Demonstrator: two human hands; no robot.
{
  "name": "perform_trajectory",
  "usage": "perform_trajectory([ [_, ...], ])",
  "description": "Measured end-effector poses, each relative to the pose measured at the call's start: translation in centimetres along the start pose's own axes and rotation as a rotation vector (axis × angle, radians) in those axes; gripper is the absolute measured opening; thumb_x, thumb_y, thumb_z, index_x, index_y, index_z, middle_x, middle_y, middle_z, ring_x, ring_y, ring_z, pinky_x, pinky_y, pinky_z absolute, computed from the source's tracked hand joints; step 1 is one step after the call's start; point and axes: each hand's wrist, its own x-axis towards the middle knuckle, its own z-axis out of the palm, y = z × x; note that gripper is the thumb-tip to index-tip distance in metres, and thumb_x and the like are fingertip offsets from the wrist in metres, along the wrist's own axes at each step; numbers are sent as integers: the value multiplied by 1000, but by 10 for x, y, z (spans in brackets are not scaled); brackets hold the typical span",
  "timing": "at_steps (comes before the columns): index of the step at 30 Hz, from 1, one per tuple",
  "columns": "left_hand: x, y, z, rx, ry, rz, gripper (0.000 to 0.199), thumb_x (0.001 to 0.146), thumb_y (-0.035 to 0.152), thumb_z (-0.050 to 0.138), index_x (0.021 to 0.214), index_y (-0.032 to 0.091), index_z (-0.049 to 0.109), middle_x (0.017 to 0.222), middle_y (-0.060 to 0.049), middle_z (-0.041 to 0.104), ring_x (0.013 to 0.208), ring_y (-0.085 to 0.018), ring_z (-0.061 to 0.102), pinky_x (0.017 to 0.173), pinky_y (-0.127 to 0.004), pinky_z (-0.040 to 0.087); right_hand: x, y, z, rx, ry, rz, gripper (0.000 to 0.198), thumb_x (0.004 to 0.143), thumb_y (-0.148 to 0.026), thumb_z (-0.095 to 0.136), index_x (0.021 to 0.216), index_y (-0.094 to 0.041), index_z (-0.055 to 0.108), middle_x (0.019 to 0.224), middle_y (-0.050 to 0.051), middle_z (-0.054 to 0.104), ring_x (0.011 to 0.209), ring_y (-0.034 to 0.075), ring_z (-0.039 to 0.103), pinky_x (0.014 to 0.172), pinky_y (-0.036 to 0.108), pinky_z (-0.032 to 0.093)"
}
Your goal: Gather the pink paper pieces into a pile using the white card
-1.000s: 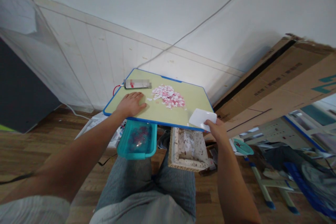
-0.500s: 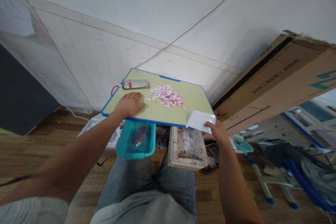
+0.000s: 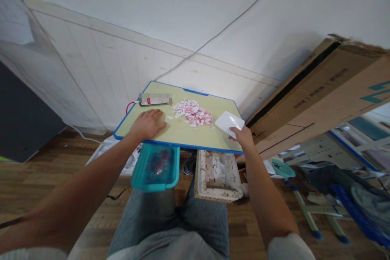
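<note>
My left hand lies flat with fingers stretched out on a pale yellow table top with a blue rim. Between thumb and fingers, my right hand grips a flat white scraper card, tilted over the table's right part. To the left of the card is a loose pile of small pink and white pieces. Below the table's front edge are a teal plastic tub with dark reddish bits in it and a speckled box holding small white pieces.
A phone-like device with a red cable lies at the table's back left. A large cardboard box leans close on the right. The white wall stands right behind the table. A chair with dark clothing is further right.
My right hand has moved the scraper card from the table's front right edge inward and up, closer to the pile. My left hand has stayed flat on the table.
</note>
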Motion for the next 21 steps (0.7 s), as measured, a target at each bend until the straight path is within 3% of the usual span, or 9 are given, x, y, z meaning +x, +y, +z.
perform_trajectory([
  [5,0,-3,2,-1,15,19,65,96,57,40,148,20,51,156,-10,48,143,-29,42,120,-43,29,35,-7,25,1,41,23,44,80,-25,71,122,-15,67,94,8,76,50,12,61,41,21,46],
  [12,0,-3,5,-19,29,24,65,96,56,43,149,19,51,156,-11,49,143,-30,43,119,-44,29,48,-5,43,60,-51,136,28,79,-24,73,104,-11,70,69,6,71,48,16,61,34,21,38],
  [21,0,-2,3,-27,41,23,63,96,55,44,147,20,52,155,-11,50,142,-30,43,119,-43,30,50,-16,52,194,-203,269,27,77,-21,73,102,-16,64,68,1,67,46,13,58,35,20,34],
])
